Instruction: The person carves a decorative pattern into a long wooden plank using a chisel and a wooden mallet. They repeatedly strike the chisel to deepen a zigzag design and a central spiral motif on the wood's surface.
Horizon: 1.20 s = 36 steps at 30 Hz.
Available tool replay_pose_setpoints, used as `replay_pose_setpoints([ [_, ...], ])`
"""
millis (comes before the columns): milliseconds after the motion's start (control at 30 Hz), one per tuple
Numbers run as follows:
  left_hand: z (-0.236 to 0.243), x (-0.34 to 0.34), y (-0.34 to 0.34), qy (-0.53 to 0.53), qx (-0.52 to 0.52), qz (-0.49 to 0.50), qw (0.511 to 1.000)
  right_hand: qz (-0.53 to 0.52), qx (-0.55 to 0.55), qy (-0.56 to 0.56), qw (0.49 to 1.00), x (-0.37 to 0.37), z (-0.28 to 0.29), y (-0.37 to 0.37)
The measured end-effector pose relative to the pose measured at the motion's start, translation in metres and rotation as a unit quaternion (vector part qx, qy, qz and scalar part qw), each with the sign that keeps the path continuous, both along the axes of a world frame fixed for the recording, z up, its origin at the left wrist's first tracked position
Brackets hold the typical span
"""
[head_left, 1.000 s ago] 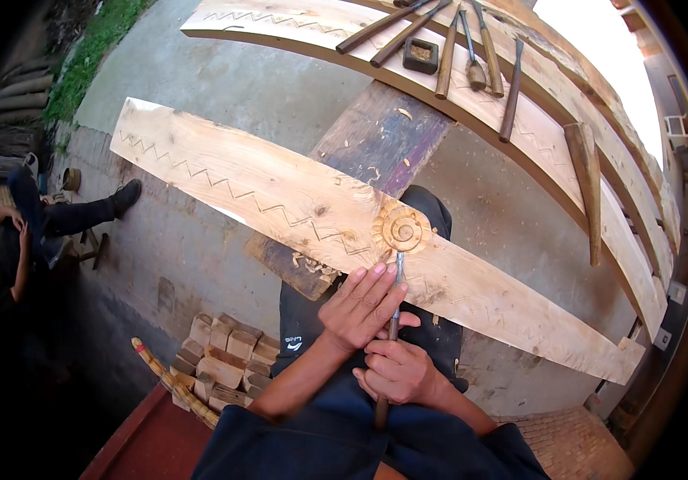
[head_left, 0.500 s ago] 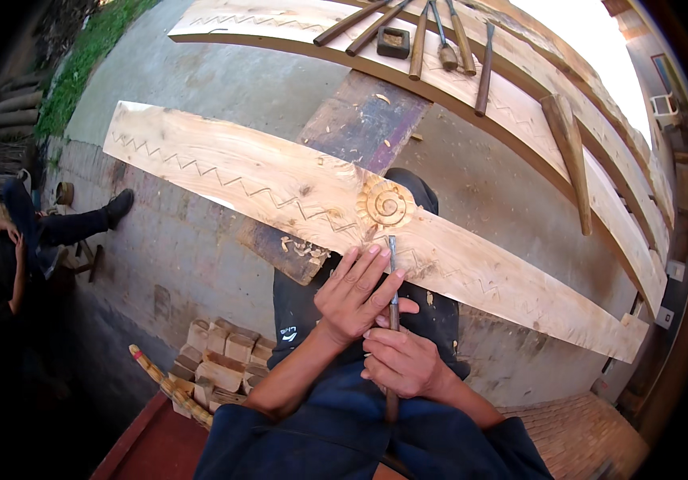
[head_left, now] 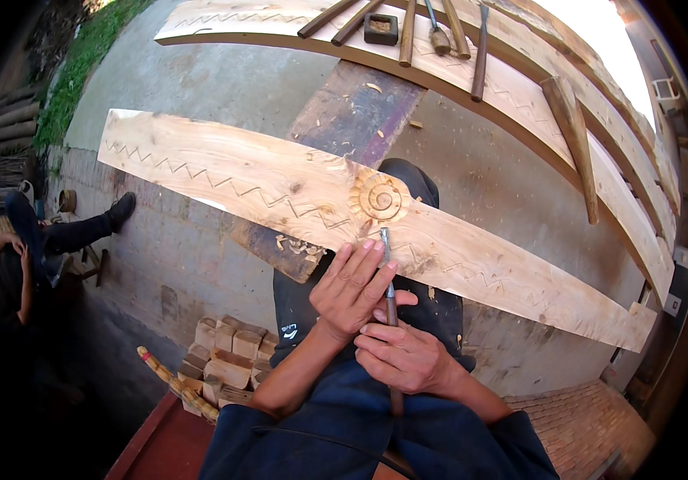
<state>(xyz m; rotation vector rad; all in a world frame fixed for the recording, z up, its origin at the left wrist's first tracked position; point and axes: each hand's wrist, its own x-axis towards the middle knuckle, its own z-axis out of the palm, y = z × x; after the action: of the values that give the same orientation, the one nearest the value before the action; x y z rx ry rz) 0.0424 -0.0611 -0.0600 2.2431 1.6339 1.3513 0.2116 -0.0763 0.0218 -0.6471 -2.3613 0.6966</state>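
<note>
A carving chisel slants up from my lap, its steel tip on the long pale plank just below the carved spiral rosette. My right hand is wrapped round the wooden handle. With its fingers stretched over the plank's near edge, my left hand lies against the chisel's shaft, the thumb crossing on the other side of it. A zigzag line is cut along the plank on both sides of the rosette. The plank rests across a dark board and over my legs.
Several more chisels, a small square dark box and a wooden mallet lie on another plank beyond. Wood blocks are piled at lower left. A seated person stretches a leg out at far left.
The chisel tip has shifted slightly left and up, closer to the rosette, and both hands have moved a little with it. The whole view has also shifted slightly.
</note>
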Motion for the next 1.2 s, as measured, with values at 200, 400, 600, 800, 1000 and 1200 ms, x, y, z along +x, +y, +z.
replay_pose_setpoints([
  [200,0.000,0.001,0.001,0.012,0.000,0.005,1.000,0.026,-0.013,0.003,1.000,0.005,0.000,0.007],
  [400,0.000,0.003,0.000,0.028,-0.007,0.016,0.999,0.051,-0.015,0.005,0.999,0.013,-0.007,0.010],
  [600,0.007,0.002,0.000,0.041,-0.026,0.016,0.999,0.065,-0.023,0.012,0.998,0.016,-0.011,0.011],
  [800,0.008,0.002,0.002,0.060,-0.028,0.017,0.998,0.079,-0.022,0.014,0.996,0.018,-0.014,0.016],
  [1000,0.008,0.004,0.002,0.066,-0.033,0.023,0.997,0.089,-0.024,0.004,0.996,0.020,-0.013,0.020],
  [1200,0.007,0.003,-0.002,0.077,-0.044,0.032,0.996,0.083,-0.023,0.011,0.996,0.017,-0.016,0.024],
])
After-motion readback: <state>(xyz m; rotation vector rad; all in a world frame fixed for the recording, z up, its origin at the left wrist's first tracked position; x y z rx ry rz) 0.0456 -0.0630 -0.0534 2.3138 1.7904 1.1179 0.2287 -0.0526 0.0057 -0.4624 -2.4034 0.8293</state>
